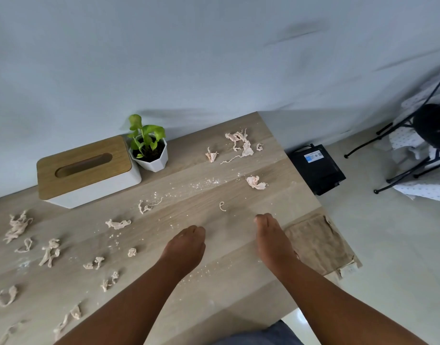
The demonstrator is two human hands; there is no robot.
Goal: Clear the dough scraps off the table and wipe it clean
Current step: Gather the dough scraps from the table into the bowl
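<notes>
Both hands' fingers curl out of sight, the surface and scraps run off the left edge, and the black box's label is unreadable.
</notes>
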